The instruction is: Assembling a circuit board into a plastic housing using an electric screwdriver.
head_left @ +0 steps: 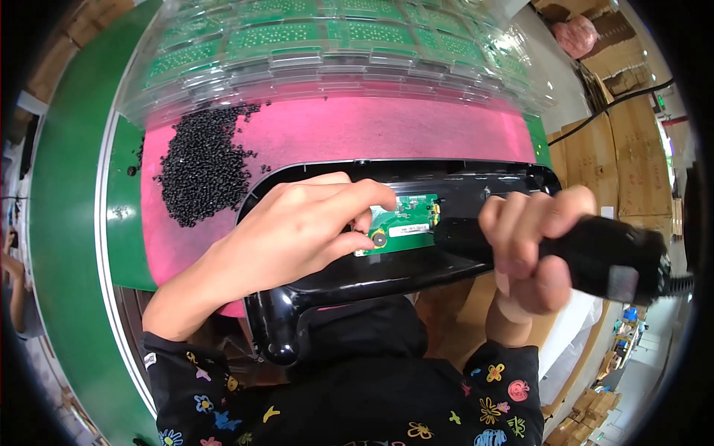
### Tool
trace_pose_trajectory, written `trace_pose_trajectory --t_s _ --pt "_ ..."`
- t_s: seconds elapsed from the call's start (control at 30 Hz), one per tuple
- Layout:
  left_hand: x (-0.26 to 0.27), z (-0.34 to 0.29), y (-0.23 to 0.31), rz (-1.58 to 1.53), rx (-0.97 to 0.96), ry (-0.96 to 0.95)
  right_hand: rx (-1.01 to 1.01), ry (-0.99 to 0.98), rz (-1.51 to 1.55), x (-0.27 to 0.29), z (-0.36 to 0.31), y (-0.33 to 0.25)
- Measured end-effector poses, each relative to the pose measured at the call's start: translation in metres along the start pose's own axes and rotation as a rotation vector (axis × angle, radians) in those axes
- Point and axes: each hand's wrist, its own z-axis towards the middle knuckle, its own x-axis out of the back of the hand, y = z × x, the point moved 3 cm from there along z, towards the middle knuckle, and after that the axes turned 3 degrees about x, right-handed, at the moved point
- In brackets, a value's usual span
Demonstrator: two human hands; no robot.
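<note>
A black plastic housing [401, 276], long and shallow with a rounded arm at its near left, lies in front of me. Inside it is a green circuit board [407, 241] with a white label and a round black part. My left hand [301, 215] reaches over the housing's left side, thumb and fingers bent around the board's left end and touching it. In my right hand [532, 249], above the housing's right end, is a black corded electric screwdriver [606, 256]. My fingers wrap its front part, and its tip is hidden.
A pile of small black screw-like parts [204, 167] lies on the pink mat [327, 134] at the left. Stacked clear trays [342, 59] of green boards stand at the back. Cardboard boxes [625, 163] are at the right, with a black cable [595, 115] crossing there.
</note>
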Motion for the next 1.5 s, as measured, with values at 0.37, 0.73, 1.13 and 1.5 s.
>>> trace_pose_trajectory --t_s 0.37,0.73,1.13,1.5 --pt "0.008 -0.003 0.004 -0.078 -0.234 0.107 0.124 -0.076 0.403 -0.031 0.011 -0.017" --pt "0.006 -0.003 -0.006 -0.207 -0.033 0.023 0.186 -0.019 0.459 -0.030 0.004 -0.001" --pt "0.004 0.003 -0.007 0.111 -0.200 0.177 -0.150 -0.063 0.189 -0.035 0.002 0.019" --pt "0.010 -0.003 -0.006 0.182 -0.123 0.296 -0.102 -0.272 0.346 -0.048 -0.001 0.013"
